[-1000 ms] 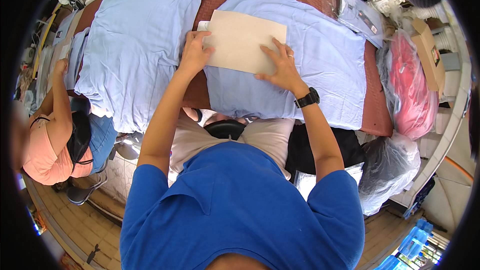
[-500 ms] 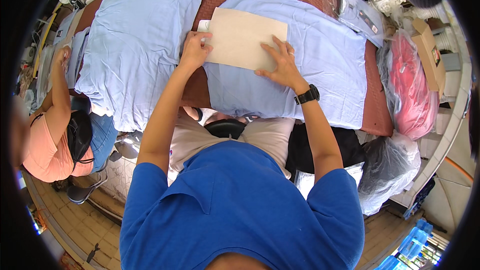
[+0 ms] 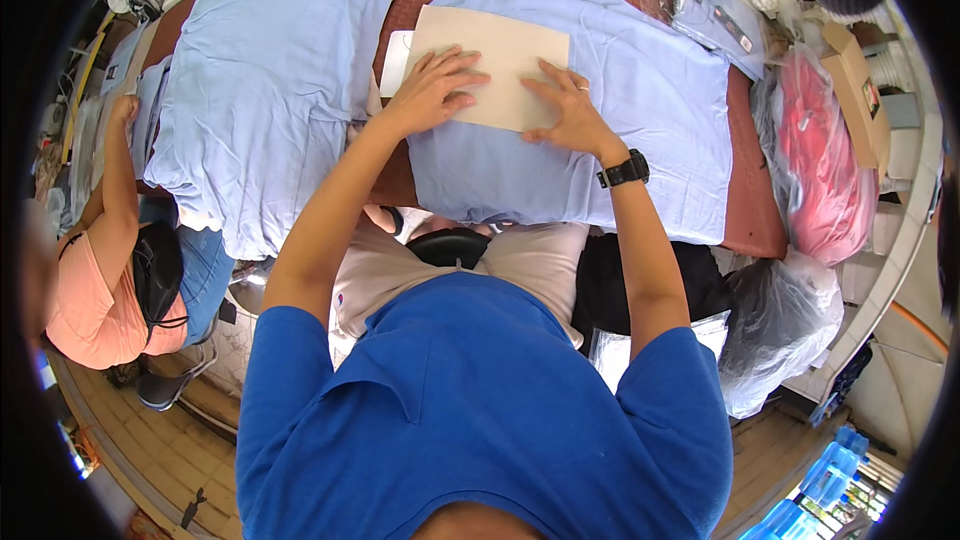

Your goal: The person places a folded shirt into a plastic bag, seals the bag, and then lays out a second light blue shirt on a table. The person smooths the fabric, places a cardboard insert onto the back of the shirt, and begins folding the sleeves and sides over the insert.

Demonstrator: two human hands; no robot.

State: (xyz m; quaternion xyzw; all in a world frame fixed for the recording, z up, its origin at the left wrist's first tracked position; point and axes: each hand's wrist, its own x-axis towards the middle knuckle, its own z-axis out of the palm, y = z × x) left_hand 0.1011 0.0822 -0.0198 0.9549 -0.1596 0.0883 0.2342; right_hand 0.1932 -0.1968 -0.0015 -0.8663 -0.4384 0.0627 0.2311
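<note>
A beige rectangular sheet of cardboard (image 3: 505, 40) lies on a light blue shirt (image 3: 640, 140) spread over the table. Resting on the sheet's left part, my left hand (image 3: 435, 93) has its fingers stretched out. My right hand (image 3: 570, 110) lies across the sheet's right edge with fingers spread, its palm side over the shirt. Beside the sheet's left edge, a small white card (image 3: 395, 62) shows in part, close to my left hand. Neither hand is gripping anything.
Another light blue shirt (image 3: 275, 70) lies to the left on the brown table cover (image 3: 755, 170). A packaged blue shirt (image 3: 715, 15) sits at the far right, near a bagged red bundle (image 3: 825, 150) and a cardboard box (image 3: 855, 100). A co-worker (image 3: 105, 280) sits at left.
My left hand has moved right from the sheet's left edge onto its surface, its fingers now stretched out. The right hand stays on the right edge. More of the white card shows.
</note>
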